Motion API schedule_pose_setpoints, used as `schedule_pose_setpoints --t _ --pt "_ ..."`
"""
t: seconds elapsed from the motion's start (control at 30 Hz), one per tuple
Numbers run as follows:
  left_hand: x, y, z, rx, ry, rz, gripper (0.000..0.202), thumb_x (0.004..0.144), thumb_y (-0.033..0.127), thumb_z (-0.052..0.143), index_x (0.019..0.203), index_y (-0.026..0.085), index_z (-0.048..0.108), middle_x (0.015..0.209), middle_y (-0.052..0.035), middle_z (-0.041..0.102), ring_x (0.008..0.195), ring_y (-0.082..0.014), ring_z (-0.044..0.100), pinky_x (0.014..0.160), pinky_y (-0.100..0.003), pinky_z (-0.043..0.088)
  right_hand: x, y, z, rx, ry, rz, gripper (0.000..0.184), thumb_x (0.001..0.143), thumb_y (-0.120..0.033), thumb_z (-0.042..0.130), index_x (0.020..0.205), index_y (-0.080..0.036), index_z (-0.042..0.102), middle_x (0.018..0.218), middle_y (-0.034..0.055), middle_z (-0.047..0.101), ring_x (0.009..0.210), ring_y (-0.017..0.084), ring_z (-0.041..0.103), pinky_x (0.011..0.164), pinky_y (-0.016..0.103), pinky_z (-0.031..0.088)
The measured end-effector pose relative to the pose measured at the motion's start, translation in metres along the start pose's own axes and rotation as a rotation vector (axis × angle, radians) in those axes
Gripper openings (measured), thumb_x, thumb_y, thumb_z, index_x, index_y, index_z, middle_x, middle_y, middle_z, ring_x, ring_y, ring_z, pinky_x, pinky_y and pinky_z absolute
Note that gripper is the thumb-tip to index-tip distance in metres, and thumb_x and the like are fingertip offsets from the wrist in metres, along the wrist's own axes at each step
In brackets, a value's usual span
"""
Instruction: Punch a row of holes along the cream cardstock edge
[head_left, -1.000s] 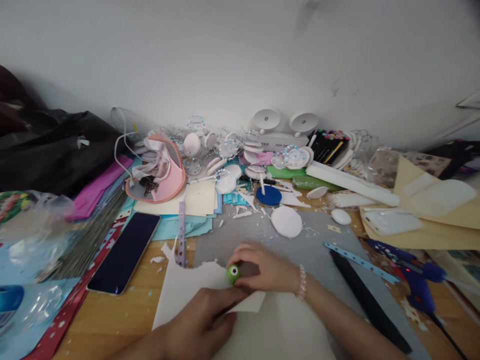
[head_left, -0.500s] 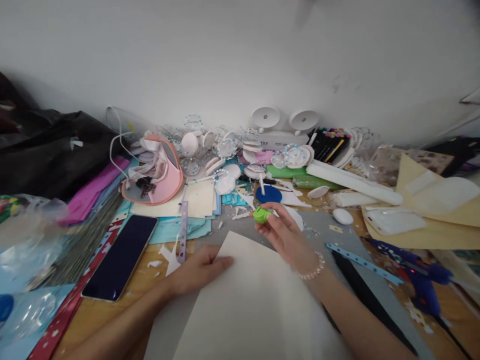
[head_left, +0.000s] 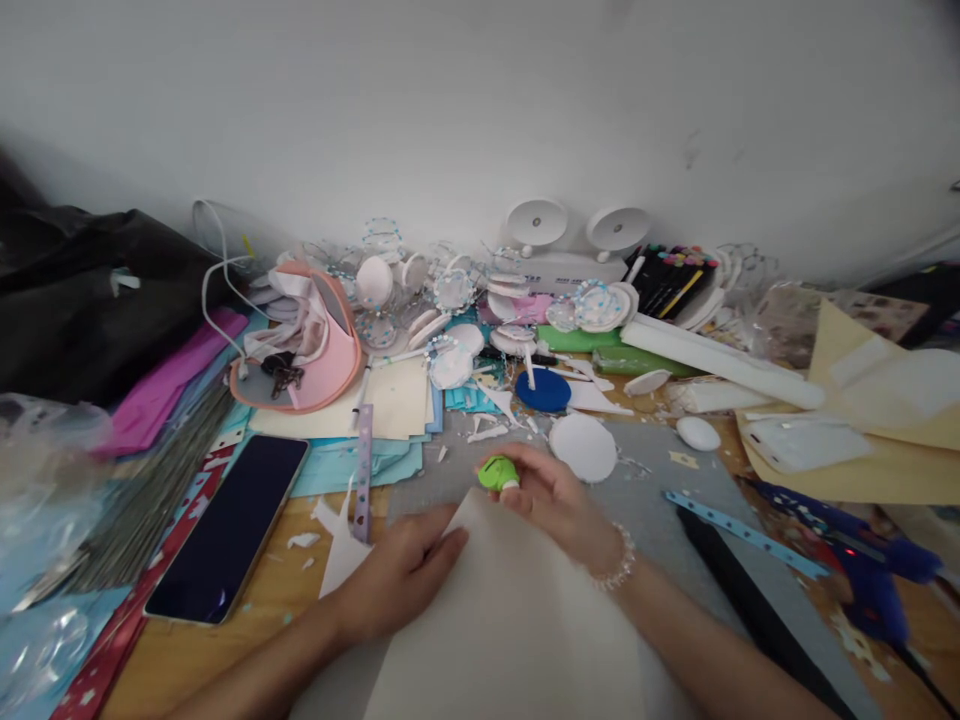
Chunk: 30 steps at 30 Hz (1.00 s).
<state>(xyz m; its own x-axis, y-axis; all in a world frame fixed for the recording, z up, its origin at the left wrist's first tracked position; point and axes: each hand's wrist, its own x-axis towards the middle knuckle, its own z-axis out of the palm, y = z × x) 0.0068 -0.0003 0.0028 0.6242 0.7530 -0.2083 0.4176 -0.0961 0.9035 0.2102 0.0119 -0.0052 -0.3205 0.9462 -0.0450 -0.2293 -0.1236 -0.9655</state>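
Observation:
A large off-white paper sheet rises toward me over the grey cutting mat. My left hand pinches its left edge near the top corner, thumb in front. In my right hand is a small lime-green plastic gadget with a dark slot and a whitish part. Its exact kind is unclear. It sits just above the sheet's top corner; whether they touch, I cannot tell. Beyond my right hand a white paper disc lies on the mat.
Left of the mat are a phone and a purple patterned strip. A pink visor and white decorated discs crowd the back. A blue glue gun with a red light lies right, near a white oval and black strip.
My right hand has moved left and nearer to me, bringing the green gadget to the sheet's top corner. The white disc now shows fully. The camera view has shifted slightly.

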Motion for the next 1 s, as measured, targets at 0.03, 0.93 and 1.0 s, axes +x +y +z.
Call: schedule_pose_setpoints --t 0.03,0.93,1.0 --pt "0.0 0.0 0.0 0.008 -0.004 0.004 0.032 0.093 0.037 0.033 0.086 0.017 0.057 0.079 -0.0021 0.059 0.073 -0.0162 0.054 0.067 -0.024 0.04 -0.001 0.0 0.0 -0.03 -0.013 -0.027 0.034 0.073 -0.038 0.07 0.102 -0.023 0.06 0.097 0.0051 0.06 0.085 0.017 0.058 0.079 0.032 0.048" --pt "-0.002 0.006 -0.01 -0.094 -0.091 -0.091 0.034 0.092 0.041 0.037 0.087 0.015 0.058 0.078 -0.0011 0.057 0.07 -0.0137 0.052 0.061 -0.02 0.041 -0.011 -0.008 -0.002 -0.055 0.057 -0.028 0.029 0.072 -0.043 0.069 0.084 -0.017 0.064 0.066 -0.0008 0.047 0.056 0.01 0.041 0.047 0.022 0.032" --pt "-0.002 0.005 -0.009 -0.1 -0.092 -0.099 0.034 0.092 0.041 0.037 0.086 0.015 0.058 0.077 -0.0009 0.056 0.069 -0.0135 0.052 0.06 -0.02 0.041 -0.011 -0.01 -0.002 -0.074 0.065 -0.027 0.028 0.073 -0.042 0.068 0.083 -0.017 0.064 0.066 -0.0006 0.048 0.057 0.01 0.041 0.047 0.022 0.032"
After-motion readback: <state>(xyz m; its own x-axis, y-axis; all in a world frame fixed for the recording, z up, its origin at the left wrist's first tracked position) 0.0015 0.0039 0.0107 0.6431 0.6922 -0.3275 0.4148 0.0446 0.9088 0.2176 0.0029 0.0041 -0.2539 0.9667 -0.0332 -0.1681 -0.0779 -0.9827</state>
